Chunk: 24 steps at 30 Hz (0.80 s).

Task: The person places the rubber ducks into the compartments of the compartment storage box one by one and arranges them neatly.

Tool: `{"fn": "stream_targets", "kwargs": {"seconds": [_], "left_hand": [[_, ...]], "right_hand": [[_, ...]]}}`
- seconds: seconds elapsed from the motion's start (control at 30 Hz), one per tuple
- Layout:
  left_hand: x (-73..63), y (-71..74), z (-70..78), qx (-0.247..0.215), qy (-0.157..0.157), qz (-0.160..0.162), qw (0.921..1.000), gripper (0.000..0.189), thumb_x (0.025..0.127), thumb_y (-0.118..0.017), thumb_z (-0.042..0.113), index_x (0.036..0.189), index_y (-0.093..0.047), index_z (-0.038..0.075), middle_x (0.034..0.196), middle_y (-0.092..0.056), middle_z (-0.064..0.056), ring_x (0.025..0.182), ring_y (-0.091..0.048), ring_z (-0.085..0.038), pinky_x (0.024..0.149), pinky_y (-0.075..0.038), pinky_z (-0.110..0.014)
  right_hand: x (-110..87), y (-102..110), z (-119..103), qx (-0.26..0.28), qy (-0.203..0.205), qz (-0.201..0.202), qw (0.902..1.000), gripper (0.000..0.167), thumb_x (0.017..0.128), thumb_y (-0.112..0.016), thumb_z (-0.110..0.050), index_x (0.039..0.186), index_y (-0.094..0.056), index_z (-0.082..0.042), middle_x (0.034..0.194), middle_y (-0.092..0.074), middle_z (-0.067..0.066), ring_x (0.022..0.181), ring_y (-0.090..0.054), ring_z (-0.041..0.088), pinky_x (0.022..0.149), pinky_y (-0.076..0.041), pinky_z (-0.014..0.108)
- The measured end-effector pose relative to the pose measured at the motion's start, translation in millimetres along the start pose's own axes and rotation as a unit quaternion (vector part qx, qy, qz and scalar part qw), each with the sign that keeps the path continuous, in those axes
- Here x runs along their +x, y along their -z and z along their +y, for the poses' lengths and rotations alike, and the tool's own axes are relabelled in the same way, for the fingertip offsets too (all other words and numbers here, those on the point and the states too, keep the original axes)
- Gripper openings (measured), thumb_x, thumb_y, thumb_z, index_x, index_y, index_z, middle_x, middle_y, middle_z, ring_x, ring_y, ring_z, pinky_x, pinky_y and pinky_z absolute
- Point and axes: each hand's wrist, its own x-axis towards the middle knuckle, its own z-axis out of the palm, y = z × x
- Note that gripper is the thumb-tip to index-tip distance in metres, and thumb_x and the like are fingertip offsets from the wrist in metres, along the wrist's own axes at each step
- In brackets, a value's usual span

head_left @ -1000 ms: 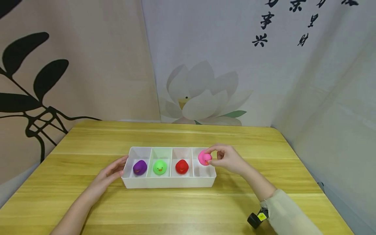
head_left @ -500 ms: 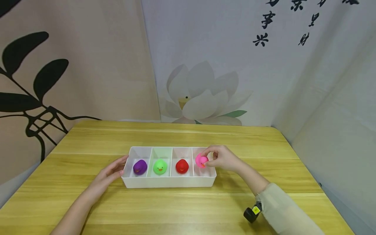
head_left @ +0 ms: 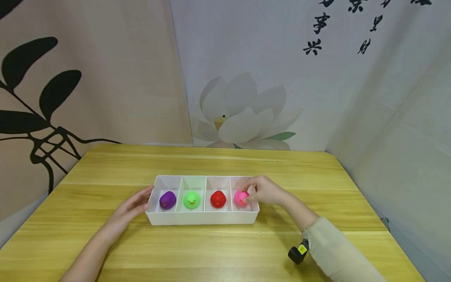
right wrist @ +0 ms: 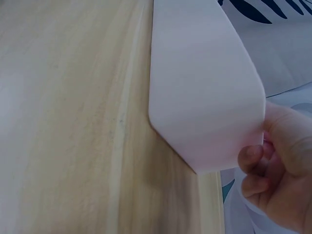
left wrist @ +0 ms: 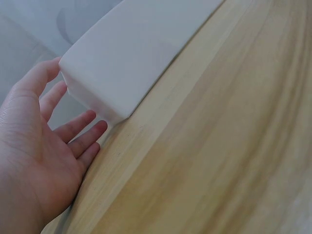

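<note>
A long white box [head_left: 202, 219] with a row of compartments stands on the table. In its rightmost compartment my right hand [head_left: 265, 191] pinches a pink rubber duck [head_left: 240, 198] between thumb and fingers. A purple rubber duck [head_left: 167, 200] is in the leftmost compartment, then a green duck [head_left: 192, 199] and a red duck [head_left: 218, 199], one to each compartment. My left hand [left wrist: 46, 141] touches the box's left end with its thumb and fingertips, fingers loosely spread. From the right wrist, the box wall [right wrist: 204, 87] hides the pink duck and my fingertips.
The wooden table [head_left: 197, 254] reaches in front of and behind the box. A black wrist camera [head_left: 298, 252] hangs by my right sleeve [head_left: 334, 246]. Printed curtains [head_left: 246, 47] stand behind the table's far edge.
My right hand has brought the pink duck left and down, deeper into the rightmost compartment. The left hand, the box and the other ducks stay in place.
</note>
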Motion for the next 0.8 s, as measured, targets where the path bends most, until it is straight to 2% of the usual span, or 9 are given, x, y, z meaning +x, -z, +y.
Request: {"fn": "stream_targets", "kwargs": {"seconds": [0.2,0.43,0.67,0.8], "left_hand": [[0.0,0.0,0.7,0.002,0.0,-0.001,1.0,0.05,0.101,-0.046,0.012,0.149,-0.033,0.008,0.144,-0.039,-0.023,0.119,-0.046,-0.007,0.091,-0.038,-0.022],[0.0,-0.9,1.7,0.0,0.001,0.0,1.0,0.05,0.101,-0.046,0.013,0.149,-0.033,0.008,0.144,-0.038,-0.024,0.119,-0.046,-0.006,0.091,-0.038,-0.021],[0.5,-1.9,1.3,-0.003,-0.002,0.001,1.0,0.05,0.101,-0.046,0.012,0.149,-0.033,0.007,0.143,-0.039,-0.024,0.118,-0.046,-0.004,0.091,-0.038,-0.02],[0.6,-2.1,1.2,-0.004,-0.003,0.004,1.0,0.05,0.1,-0.047,0.012,0.148,-0.033,0.006,0.142,-0.04,-0.026,0.117,-0.047,-0.003,0.091,-0.038,-0.021]], "right_hand": [[3.7,-2,-3,-0.014,-0.006,-0.018,0.9997,0.019,0.075,-0.078,-0.005,0.088,-0.073,-0.018,0.099,-0.066,-0.008,0.095,-0.053,0.021,0.077,-0.047,0.034],[5.5,-2,-10,-0.011,-0.037,-0.027,0.9989,0.018,0.074,-0.078,-0.002,0.084,-0.072,-0.015,0.101,-0.064,-0.005,0.092,-0.056,0.022,0.069,-0.05,0.031],[5.3,-2,-12,-0.035,-0.055,-0.025,0.9975,0.02,0.072,-0.077,-0.002,0.084,-0.071,-0.017,0.093,-0.064,-0.006,0.088,-0.055,0.021,0.065,-0.048,0.031],[5.3,-2,-13,-0.042,-0.058,-0.024,0.9971,0.021,0.071,-0.077,0.0,0.084,-0.071,-0.017,0.093,-0.063,-0.007,0.087,-0.055,0.019,0.065,-0.049,0.03]]}}
